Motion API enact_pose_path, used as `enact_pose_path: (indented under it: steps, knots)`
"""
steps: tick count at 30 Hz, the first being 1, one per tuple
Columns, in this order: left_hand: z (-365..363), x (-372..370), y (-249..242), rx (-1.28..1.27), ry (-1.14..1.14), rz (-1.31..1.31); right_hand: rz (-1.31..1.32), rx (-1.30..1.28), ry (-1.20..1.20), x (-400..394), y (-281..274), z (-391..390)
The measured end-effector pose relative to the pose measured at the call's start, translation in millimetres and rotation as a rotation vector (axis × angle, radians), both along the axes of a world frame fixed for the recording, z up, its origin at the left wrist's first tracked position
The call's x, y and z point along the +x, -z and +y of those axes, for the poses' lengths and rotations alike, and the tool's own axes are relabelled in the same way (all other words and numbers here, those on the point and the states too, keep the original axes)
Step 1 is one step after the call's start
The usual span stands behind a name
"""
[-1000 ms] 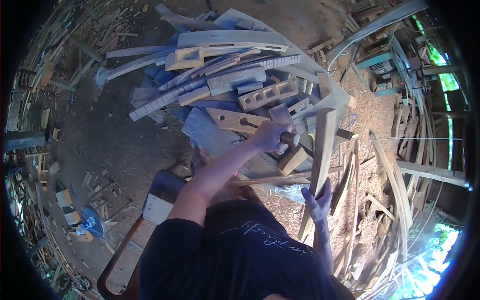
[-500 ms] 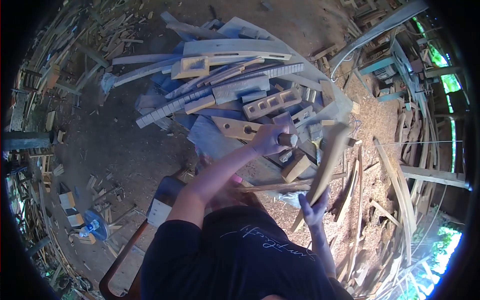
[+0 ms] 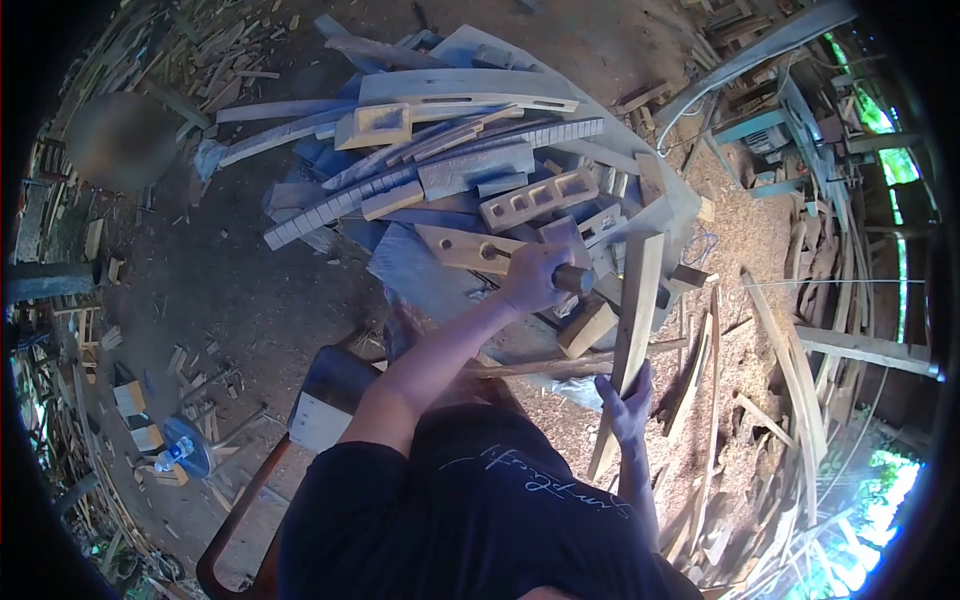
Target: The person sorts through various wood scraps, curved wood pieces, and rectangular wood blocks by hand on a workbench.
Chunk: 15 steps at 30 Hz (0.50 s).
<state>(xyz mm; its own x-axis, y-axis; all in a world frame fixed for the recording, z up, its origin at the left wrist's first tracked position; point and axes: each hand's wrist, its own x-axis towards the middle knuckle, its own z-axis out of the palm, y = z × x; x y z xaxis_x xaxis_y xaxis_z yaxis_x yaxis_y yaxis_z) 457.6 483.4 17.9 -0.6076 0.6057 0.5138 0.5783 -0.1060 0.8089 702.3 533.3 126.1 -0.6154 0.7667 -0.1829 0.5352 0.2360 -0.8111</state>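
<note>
My left hand [image 3: 537, 276] is wrapped round a thick, round wooden handle [image 3: 573, 279], its blunt end showing beyond the fist. Whatever the handle leads to is hidden under the hand. That fist sits at the right end of a pale board [image 3: 463, 249] with holes cut in it. My right hand [image 3: 630, 402] grips a long, squared length of wood [image 3: 637, 310] near its lower part. The wood's upper end stands just right of the round handle, with a gap between them. A short wooden block [image 3: 587, 330] lies between the two hands.
A low work surface [image 3: 405, 262] carries a pile of timber, including a block with square holes [image 3: 540, 202] and a notched strip [image 3: 330, 208]. Wood shavings [image 3: 745, 370] and long offcuts cover the ground on the right. A chair [image 3: 325, 400] is at my left.
The long piece of wood in my right hand has swung left at its upper end, closer to the round handle, and stands more upright. My left hand keeps its grip; the view has shifted slightly.
</note>
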Motion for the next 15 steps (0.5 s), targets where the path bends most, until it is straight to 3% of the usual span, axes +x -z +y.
enact_pose_path:
  steps: [5, 10, 12, 13, 14, 15]
  knots:
    - [-1.1, -8.1, 6.5, 0.018, -0.011, -0.047, -0.074, 0.020, -0.055, -7.3, -6.6, -2.0]
    - [1.5, -11.8, 4.7, 0.057, -0.001, -0.085, 0.242, 0.049, -0.053, -16.1, -13.6, -7.4]
    - [4.2, -12.3, 6.4, 0.083, -0.053, -0.052, 0.181, 0.014, -0.082, -26.5, -6.8, -6.3]
    - [5.2, -9.7, 8.1, 0.086, -0.049, -0.052, -0.080, 0.114, -0.199, -26.7, 3.3, 3.2]
    - [5.9, -7.1, 9.4, 0.092, -0.070, -0.052, -0.247, 0.051, -0.208, -24.2, 4.0, 10.4]
    - [7.3, -10.0, 6.6, 0.100, -0.099, -0.048, -0.167, 0.061, -0.187, -24.7, 2.2, 13.8]
